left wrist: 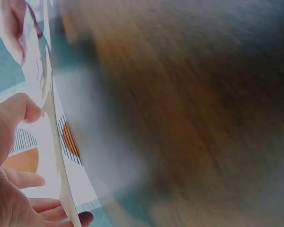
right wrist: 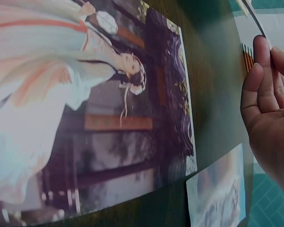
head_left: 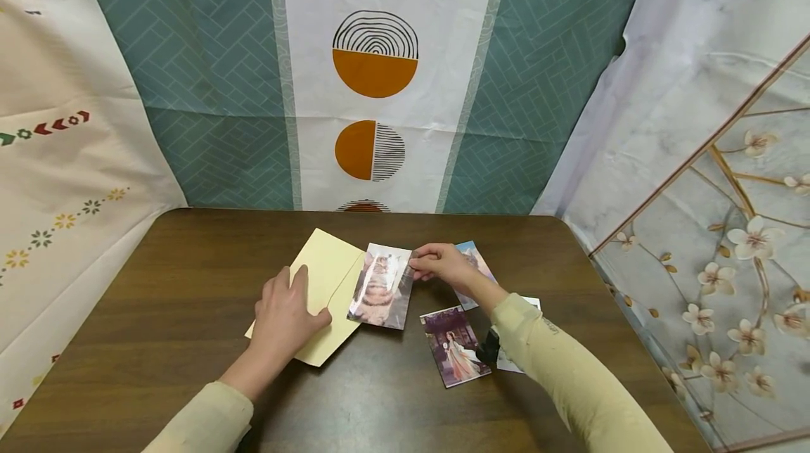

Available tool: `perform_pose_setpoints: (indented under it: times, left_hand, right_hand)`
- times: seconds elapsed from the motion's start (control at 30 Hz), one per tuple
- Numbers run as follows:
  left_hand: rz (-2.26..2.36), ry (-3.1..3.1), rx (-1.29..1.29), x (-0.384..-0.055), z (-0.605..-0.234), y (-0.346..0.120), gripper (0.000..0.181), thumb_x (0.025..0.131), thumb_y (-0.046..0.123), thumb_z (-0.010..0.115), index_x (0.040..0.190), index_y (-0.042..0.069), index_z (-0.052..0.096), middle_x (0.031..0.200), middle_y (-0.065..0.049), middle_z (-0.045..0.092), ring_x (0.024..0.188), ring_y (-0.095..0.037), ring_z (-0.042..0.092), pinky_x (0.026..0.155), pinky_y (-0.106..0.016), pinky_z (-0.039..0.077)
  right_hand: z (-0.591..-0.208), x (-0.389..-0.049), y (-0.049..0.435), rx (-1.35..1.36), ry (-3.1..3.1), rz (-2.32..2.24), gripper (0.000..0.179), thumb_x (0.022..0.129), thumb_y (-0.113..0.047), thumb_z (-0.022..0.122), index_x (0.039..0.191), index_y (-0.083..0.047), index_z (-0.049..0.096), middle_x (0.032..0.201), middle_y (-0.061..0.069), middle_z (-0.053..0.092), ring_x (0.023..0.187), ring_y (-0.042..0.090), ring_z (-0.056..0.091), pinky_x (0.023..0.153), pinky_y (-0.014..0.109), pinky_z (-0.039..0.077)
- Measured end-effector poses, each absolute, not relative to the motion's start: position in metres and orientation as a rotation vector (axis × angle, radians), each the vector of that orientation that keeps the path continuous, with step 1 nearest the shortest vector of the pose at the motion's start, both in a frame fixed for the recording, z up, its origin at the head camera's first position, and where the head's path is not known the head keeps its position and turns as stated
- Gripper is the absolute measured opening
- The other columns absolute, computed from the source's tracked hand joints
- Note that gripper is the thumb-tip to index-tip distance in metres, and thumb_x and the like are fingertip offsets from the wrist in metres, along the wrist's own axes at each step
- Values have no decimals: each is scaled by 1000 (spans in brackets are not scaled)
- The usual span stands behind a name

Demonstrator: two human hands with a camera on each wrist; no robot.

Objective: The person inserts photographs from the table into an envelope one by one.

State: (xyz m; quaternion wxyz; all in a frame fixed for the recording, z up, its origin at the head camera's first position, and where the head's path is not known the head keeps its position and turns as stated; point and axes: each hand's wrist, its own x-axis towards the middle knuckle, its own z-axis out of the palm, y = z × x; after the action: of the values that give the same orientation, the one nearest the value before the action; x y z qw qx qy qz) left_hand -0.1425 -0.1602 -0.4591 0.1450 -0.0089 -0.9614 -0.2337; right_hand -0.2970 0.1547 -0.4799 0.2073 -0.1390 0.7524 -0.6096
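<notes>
A cream envelope (head_left: 325,259) is in my left hand (head_left: 283,312). In the left wrist view the envelope (left wrist: 57,142) shows edge-on, the thumb on one face and some fingertips round its lower edge. My right hand (head_left: 448,266) pinches the upper right edge of a glossy photo print (head_left: 386,291) between thumb and fingers. Glare hides part of its picture. The print's left side lies beside the envelope's right edge, overlapping it slightly in the head view. In the right wrist view the right hand (right wrist: 272,94) holds a thin edge at the top.
Below the right forearm lies a purple print (head_left: 452,347) of a figure in a flowing robe. A bluish print (head_left: 474,263) lies behind the right hand, and a pale one (head_left: 509,361) is partly covered by the sleeve. The brown wooden table (head_left: 354,411) meets hanging patterned cloths at back and sides.
</notes>
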Motion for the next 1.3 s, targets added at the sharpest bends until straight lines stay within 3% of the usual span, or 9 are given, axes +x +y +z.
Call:
perform_pose_setpoints:
  times: [0.37, 0.77, 1.3]
  left_hand:
    - [-703, -2826, 33, -149, -454, -154, 82, 80, 30, 80, 145, -9, 50, 139, -37, 49, 124, -60, 50, 81, -74, 51]
    - [-716, -2818, 46, -153, -451, -151, 80, 83, 31, 80, 144, -10, 50, 140, -41, 49, 125, -62, 50, 81, -76, 52]
    - [-728, -2851, 39, -157, -451, -146, 84, 86, 35, 79, 148, -12, 46, 142, -41, 47, 128, -62, 48, 84, -76, 52]
  right_hand:
    - [-483, -300, 146, -362, 2139, -1671, 26, 101, -6, 72, 122, 9, 67, 93, 4, 80, 75, 13, 76, 75, 30, 60]
    - [-481, -297, 136, -422, 2198, -1622, 9, 98, -2, 73, 100, 3, 66, 79, 5, 78, 69, 12, 75, 68, 29, 59]
    - [-469, -297, 118, -434, 2230, -1571, 9, 99, -6, 74, 99, -1, 67, 78, 1, 77, 71, 12, 74, 72, 29, 58]
